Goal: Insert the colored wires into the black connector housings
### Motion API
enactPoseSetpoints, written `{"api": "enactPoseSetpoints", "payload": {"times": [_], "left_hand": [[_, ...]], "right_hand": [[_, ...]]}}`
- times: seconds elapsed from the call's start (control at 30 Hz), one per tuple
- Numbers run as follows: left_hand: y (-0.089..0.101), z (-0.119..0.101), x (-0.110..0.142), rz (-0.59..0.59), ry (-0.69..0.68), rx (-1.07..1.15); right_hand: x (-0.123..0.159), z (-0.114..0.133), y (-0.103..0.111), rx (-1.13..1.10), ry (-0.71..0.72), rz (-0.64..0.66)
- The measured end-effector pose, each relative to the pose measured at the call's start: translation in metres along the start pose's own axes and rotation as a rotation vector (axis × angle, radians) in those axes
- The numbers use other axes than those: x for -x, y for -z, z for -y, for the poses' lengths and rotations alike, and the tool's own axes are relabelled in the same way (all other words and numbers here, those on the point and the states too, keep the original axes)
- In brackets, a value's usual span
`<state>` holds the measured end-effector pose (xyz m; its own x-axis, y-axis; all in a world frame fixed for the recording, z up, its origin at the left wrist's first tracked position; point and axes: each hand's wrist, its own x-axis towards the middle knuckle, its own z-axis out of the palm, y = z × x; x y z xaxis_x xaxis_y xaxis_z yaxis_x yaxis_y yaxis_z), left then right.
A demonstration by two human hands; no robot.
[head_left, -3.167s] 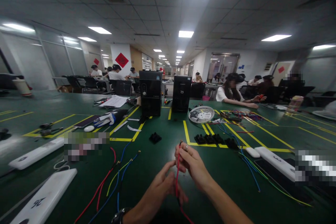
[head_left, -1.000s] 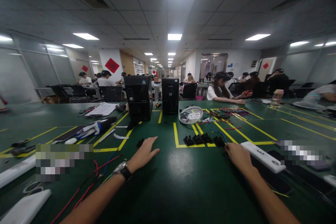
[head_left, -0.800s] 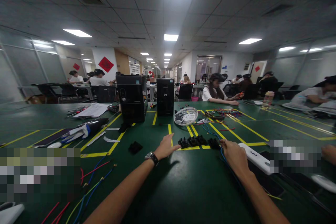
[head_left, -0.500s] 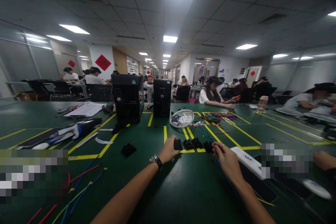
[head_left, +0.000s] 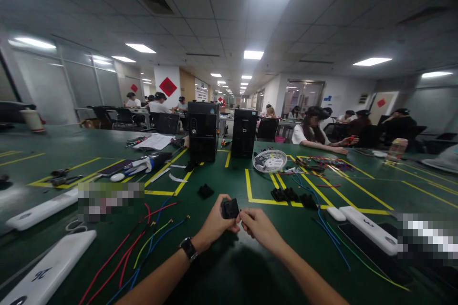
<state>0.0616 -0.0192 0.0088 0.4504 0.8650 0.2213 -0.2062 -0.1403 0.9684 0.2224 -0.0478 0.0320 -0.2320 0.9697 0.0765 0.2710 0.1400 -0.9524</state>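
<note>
At far left on the green worktop (head_left: 300,248), a white device marked 26 (head_left: 53,267) lies flat. Right of it, loose wires (head_left: 171,228) in red, blue and yellow-green fan out; those ends that can be made out are free, and some carry bright metal terminals. Further right, a lone black piece (head_left: 205,191) sits on the bare surface.

At centre, the left hand (head_left: 214,221) grips a black block (head_left: 229,208) between thumb and fingers, raised above the worktop and slightly tilted. Directly right of it, the right hand (head_left: 259,226) has its fingertips pinched together on a small dark item (head_left: 241,211), too small to identify. Whether that item touches the block cannot be told.

Right of the hands, a short row of black pieces (head_left: 284,194) and one more piece (head_left: 307,201) just beside it rest at the yellow tape. Blue wires (head_left: 338,231) and a green wire (head_left: 379,274) lie loose beyond, near a white device marked 3 (head_left: 370,226).

Progress, as judged: one block is off the worktop and being worked; no wire is seen fitted to the pieces lying down, which appear unattended. Completion of the held block cannot be confirmed.
</note>
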Motion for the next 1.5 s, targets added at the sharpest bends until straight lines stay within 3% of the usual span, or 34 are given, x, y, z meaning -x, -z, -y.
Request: {"api": "enactPoseSetpoints", "payload": {"times": [0.13,0.33,0.57,0.87,1.03,1.2,1.5], "left_hand": [[0.014,0.004,-0.007,-0.002,0.004,-0.007],[0.026,0.01,-0.02,-0.004,-0.044,-0.049],[0.022,0.011,-0.015,0.101,-0.013,0.135],[0.021,0.013,-0.015,0.095,0.026,0.295],[0.019,0.011,-0.012,0.12,0.051,0.281],[0.017,0.005,-0.01,0.129,-0.017,0.238],[0.019,0.0,-0.008,0.095,-0.03,0.152]], "right_hand": [[-0.01,-0.008,-0.019,-0.046,-0.055,0.01],[-0.011,-0.012,-0.024,-0.081,-0.161,-0.039],[-0.009,-0.012,-0.027,-0.039,-0.175,-0.032],[-0.005,-0.015,-0.025,0.028,-0.126,-0.098],[-0.004,-0.012,-0.025,0.039,-0.117,-0.105],[-0.003,-0.01,-0.027,0.0,-0.16,-0.086],[-0.001,-0.008,-0.032,-0.258,-0.164,0.017]]}}
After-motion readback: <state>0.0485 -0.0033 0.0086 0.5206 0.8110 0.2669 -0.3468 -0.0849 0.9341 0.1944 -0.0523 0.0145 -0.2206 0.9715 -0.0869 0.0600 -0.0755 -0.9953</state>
